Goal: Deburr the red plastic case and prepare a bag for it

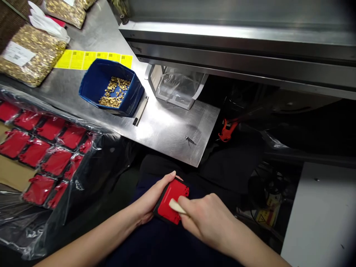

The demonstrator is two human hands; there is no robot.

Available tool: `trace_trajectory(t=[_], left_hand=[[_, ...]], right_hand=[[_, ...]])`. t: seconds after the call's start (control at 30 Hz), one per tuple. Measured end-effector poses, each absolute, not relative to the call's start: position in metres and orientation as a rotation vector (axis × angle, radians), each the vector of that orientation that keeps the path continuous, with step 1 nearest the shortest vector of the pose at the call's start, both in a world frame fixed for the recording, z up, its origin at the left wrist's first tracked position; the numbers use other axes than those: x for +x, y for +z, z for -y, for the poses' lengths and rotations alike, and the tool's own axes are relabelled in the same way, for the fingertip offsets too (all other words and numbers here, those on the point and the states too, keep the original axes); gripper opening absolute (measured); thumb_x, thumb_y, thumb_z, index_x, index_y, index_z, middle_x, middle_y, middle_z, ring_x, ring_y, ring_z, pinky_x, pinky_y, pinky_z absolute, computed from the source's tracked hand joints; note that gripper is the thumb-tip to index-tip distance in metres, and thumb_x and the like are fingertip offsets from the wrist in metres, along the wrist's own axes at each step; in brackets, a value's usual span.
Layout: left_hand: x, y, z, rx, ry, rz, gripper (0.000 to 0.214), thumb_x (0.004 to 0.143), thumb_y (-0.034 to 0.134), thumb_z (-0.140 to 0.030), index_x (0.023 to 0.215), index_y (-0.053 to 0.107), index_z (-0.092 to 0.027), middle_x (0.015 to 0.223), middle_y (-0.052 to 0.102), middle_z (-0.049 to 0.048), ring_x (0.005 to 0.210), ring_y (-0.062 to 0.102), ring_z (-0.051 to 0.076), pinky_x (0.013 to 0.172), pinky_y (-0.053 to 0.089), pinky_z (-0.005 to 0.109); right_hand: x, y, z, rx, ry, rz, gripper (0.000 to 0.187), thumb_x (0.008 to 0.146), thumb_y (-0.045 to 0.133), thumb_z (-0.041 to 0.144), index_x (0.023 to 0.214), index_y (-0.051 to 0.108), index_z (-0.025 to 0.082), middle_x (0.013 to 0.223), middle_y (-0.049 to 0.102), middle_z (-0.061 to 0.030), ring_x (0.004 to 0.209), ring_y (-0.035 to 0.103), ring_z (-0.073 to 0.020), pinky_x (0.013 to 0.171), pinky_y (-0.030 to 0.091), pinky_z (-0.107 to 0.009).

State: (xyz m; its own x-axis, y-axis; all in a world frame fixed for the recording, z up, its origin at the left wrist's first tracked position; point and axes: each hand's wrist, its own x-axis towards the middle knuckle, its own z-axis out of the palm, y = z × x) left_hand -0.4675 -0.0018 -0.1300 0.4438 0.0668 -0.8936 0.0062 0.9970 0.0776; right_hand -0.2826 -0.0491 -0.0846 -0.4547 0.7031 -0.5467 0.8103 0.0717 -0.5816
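Low in the picture, over my lap, my left hand (151, 198) is closed round the left side of a flat red plastic part (172, 200) and holds it tilted. My right hand (207, 218) is closed on a small pale stick-like tool (175, 206), whose tip lies on the face of the red part. Both hands sit below the front edge of the steel worktable (167, 126).
A blue bin (94, 79) with small gold pieces stands on the table. Beside it are a clear plastic container (175, 87), yellow labels (83, 59) and bags of gold pieces (30, 55). Several red parts under clear film (41, 148) lie at the left. A machine housing (236, 40) overhangs.
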Motion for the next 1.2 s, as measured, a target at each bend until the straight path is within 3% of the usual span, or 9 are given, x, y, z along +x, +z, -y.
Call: trace_trajectory(t=[0.17, 0.33, 0.5, 0.63, 0.8, 0.93, 1.03, 1.2], left_hand=[[-0.469, -0.130, 0.001, 0.059, 0.022, -1.140, 0.051, 0.089, 0.063, -0.067, 0.098, 0.071, -0.018, 0.079, 0.073, 0.0055, 0.066, 0.067, 0.019, 0.060, 0.052, 0.026], [-0.470, -0.132, 0.004, 0.104, 0.067, -1.104, 0.045, 0.091, 0.064, -0.062, 0.101, 0.071, -0.018, 0.085, 0.073, 0.0056, 0.072, 0.068, 0.018, 0.066, 0.055, 0.026], [-0.472, -0.133, 0.006, 0.080, 0.064, -1.127, 0.046, 0.090, 0.064, -0.063, 0.103, 0.070, -0.019, 0.083, 0.073, 0.0054, 0.067, 0.067, 0.018, 0.061, 0.054, 0.026], [-0.473, -0.134, 0.008, 0.088, 0.089, -1.130, 0.045, 0.089, 0.067, -0.061, 0.104, 0.070, -0.019, 0.086, 0.074, 0.0069, 0.070, 0.068, 0.019, 0.063, 0.056, 0.026], [-0.473, -0.133, 0.008, 0.062, 0.116, -1.149, 0.048, 0.092, 0.062, -0.063, 0.107, 0.070, -0.018, 0.088, 0.075, 0.0081, 0.074, 0.070, 0.020, 0.065, 0.057, 0.028], [-0.468, -0.131, 0.004, 0.046, 0.272, -1.184, 0.045, 0.094, 0.060, -0.059, 0.110, 0.068, -0.018, 0.087, 0.075, 0.0081, 0.070, 0.071, 0.023, 0.064, 0.059, 0.032], [-0.463, -0.129, 0.002, 0.112, 0.488, -1.175, 0.044, 0.096, 0.056, -0.058, 0.118, 0.063, -0.020, 0.094, 0.076, 0.0089, 0.078, 0.073, 0.025, 0.072, 0.060, 0.036], [-0.456, -0.131, -0.001, 0.182, 0.645, -1.155, 0.047, 0.098, 0.053, -0.058, 0.124, 0.060, -0.020, 0.096, 0.075, 0.0094, 0.082, 0.073, 0.027, 0.074, 0.060, 0.039]], right_hand=[[-0.281, -0.084, 0.052, 1.651, -1.320, -2.195, 0.009, 0.103, 0.049, 0.032, 0.102, 0.055, 0.026, 0.075, 0.074, 0.0039, 0.060, 0.068, -0.0158, 0.053, 0.019, -0.030], [-0.281, -0.083, 0.056, 1.619, -1.345, -2.210, 0.011, 0.102, 0.050, 0.034, 0.097, 0.055, 0.026, 0.076, 0.074, 0.0042, 0.060, 0.068, -0.0158, 0.053, 0.018, -0.030], [-0.279, -0.081, 0.059, 1.659, -1.345, -2.165, 0.007, 0.102, 0.051, 0.029, 0.098, 0.056, 0.025, 0.073, 0.073, 0.0047, 0.058, 0.067, -0.0151, 0.052, 0.018, -0.031], [-0.281, -0.081, 0.057, 1.615, -1.321, -2.212, 0.013, 0.103, 0.050, 0.036, 0.099, 0.057, 0.026, 0.079, 0.076, 0.0034, 0.062, 0.070, -0.0164, 0.052, 0.017, -0.032], [-0.279, -0.079, 0.056, 1.641, -1.281, -2.212, 0.003, 0.101, 0.052, 0.029, 0.099, 0.055, 0.027, 0.073, 0.074, 0.0051, 0.059, 0.070, -0.0176, 0.051, 0.014, -0.032], [-0.272, -0.073, 0.057, 2.022, -1.257, -2.097, 0.011, 0.103, 0.046, 0.032, 0.099, 0.053, 0.026, 0.076, 0.074, 0.0028, 0.063, 0.071, -0.0188, 0.052, 0.021, -0.030], [-0.279, -0.073, 0.066, 2.166, -1.431, -2.057, 0.012, 0.103, 0.042, 0.031, 0.096, 0.051, 0.025, 0.068, 0.069, 0.0044, 0.057, 0.068, -0.0170, 0.053, 0.025, -0.029], [-0.309, -0.083, 0.082, 2.095, -1.259, -2.162, 0.013, 0.101, 0.043, 0.023, 0.105, 0.055, 0.024, 0.069, 0.070, 0.0026, 0.051, 0.064, -0.0171, 0.052, 0.017, -0.032]])
